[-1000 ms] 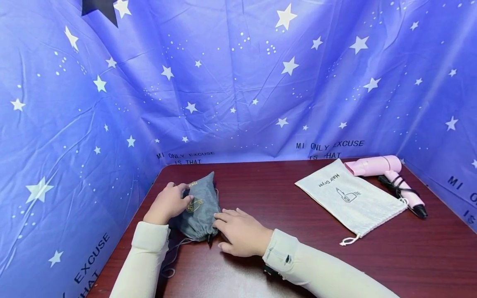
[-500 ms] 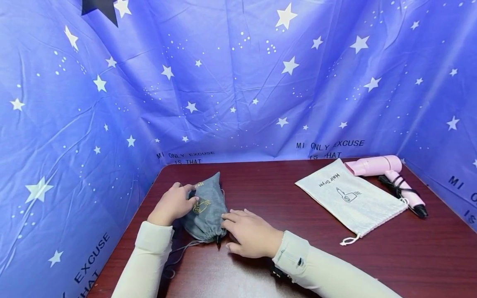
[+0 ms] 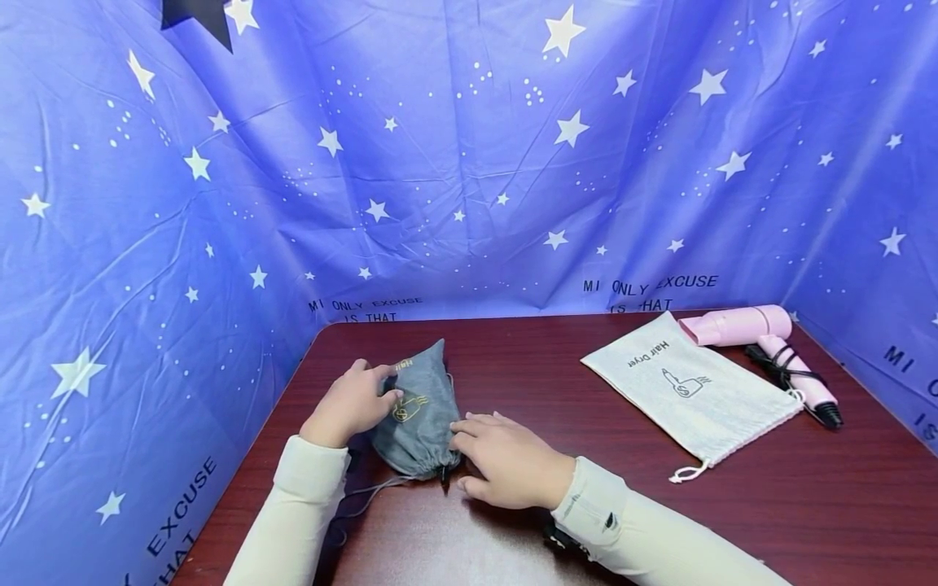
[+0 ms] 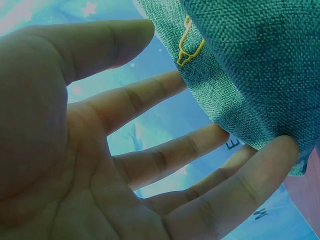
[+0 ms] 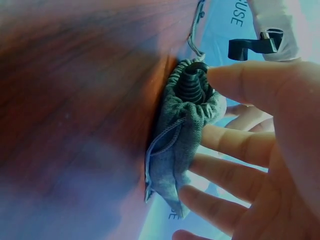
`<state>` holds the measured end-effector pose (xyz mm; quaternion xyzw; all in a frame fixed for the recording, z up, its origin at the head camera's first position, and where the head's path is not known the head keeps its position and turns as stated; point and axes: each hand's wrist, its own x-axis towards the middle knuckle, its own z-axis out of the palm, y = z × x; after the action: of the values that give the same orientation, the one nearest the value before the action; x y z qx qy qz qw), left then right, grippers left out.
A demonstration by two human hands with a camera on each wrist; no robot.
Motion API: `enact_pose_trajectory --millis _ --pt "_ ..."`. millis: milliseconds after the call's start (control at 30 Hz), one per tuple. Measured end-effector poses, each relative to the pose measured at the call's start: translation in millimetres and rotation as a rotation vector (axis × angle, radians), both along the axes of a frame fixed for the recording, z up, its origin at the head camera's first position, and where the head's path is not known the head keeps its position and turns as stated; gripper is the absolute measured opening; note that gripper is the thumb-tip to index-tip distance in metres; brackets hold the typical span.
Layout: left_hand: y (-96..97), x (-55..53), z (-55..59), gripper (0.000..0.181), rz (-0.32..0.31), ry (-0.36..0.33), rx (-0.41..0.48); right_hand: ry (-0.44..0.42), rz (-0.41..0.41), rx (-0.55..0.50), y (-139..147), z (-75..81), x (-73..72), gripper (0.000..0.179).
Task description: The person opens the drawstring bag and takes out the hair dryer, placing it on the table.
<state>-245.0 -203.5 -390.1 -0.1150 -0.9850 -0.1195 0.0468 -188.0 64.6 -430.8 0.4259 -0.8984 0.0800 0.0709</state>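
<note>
A grey drawstring pouch (image 3: 421,415) with gold print lies on the left part of the table, its gathered mouth toward the near edge. A black ribbed cable sleeve (image 5: 191,86) shows in that mouth; the rest of what the pouch contains is hidden. My left hand (image 3: 353,405) is at the pouch's left side, and in the left wrist view its extended fingertips meet the fabric. On the other side my right hand (image 3: 509,460) touches the pouch with nearly straight fingers, the thumb close to the mouth in the right wrist view.
To the right, a white drawstring pouch (image 3: 681,391) marked Hair Dryer lies flat on the dark red table (image 3: 528,366). Behind it is a pink hair dryer (image 3: 740,325) with its black cord (image 3: 780,366) wound at the handle. Blue star-patterned cloth (image 3: 469,163) hangs around the table.
The grey pouch has slid a little to the right across the table. Both hands have shifted right along with it. The white pouch and hair dryer stay put.
</note>
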Motion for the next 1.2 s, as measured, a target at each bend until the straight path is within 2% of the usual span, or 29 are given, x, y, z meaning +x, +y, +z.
enact_pose_trajectory --millis 467,700,1200 --pt "16.1 3.5 -2.0 0.048 -0.040 -0.017 0.006 0.000 -0.024 0.012 15.9 4.7 7.8 0.042" --pt "21.4 7.1 -1.6 0.049 -0.055 -0.004 0.008 0.024 -0.010 0.034 19.2 9.1 11.6 0.045" --pt "32.5 11.1 -4.9 0.051 -0.073 -0.044 0.027 -0.032 -0.028 0.065 30.6 21.9 17.9 0.044"
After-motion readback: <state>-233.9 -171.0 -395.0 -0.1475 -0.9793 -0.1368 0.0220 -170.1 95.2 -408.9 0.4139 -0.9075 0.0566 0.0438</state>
